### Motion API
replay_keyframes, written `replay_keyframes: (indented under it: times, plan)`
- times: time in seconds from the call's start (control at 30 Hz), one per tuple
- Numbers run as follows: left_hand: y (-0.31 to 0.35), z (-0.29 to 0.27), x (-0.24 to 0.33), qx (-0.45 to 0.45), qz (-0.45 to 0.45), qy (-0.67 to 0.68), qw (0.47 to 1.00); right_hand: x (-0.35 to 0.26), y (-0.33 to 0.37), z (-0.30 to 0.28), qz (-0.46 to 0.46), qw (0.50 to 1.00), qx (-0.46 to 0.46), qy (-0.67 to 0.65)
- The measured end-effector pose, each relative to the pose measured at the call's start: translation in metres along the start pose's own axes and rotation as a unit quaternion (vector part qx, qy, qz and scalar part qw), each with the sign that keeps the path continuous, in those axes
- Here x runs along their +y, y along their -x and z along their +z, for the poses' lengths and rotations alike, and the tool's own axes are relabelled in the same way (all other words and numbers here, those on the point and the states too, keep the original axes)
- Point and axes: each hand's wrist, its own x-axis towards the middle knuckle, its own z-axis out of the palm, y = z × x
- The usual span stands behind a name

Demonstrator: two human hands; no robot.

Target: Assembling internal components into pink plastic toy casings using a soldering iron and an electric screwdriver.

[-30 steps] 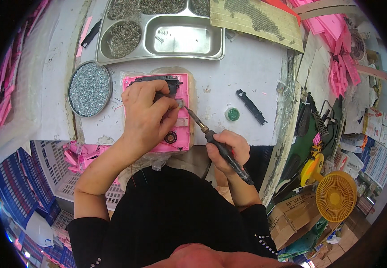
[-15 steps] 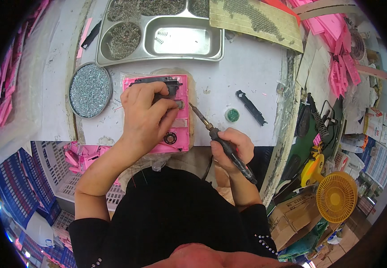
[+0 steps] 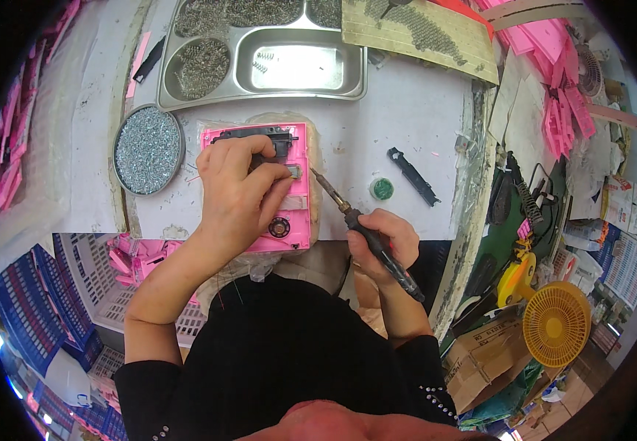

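A pink plastic housing [image 3: 300, 213] lies on a padded patch of the white table in front of me. It carries a black plastic part [image 3: 256, 134] along its far end, a small round black part [image 3: 279, 227] at its near end and a small metal piece [image 3: 293, 172] at its right side. My left hand [image 3: 239, 176] rests over the housing, thumb and fingers pinched beside the metal piece; what they grip is hidden. In my right hand [image 3: 386, 241] is a dark-handled soldering iron [image 3: 342, 206], its tapered tip at the housing's right edge.
A round dish of small screws [image 3: 149, 151] stands left. Behind is a metal tray [image 3: 260, 97] with springs, and a board [image 3: 465, 66] with more small parts. A green-filled pot [image 3: 382, 189] and black plastic strip [image 3: 413, 176] lie right. A yellow fan [image 3: 556, 323] stands lower right.
Both hands stay almost still, and the soldering iron keeps its place. A dark pointed object has appeared over the board at the top edge, and a tiny dark bit shows in the tray's large compartment.
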Motion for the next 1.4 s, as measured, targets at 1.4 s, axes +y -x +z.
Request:
replay_keyframes:
  times: [1.4]
  plan:
    - [-0.013, -0.007, 0.016, -0.062, -0.042, -0.045, 0.996, 0.003, 0.002, 0.003, 0.0, 0.999, -0.018, -0.027]
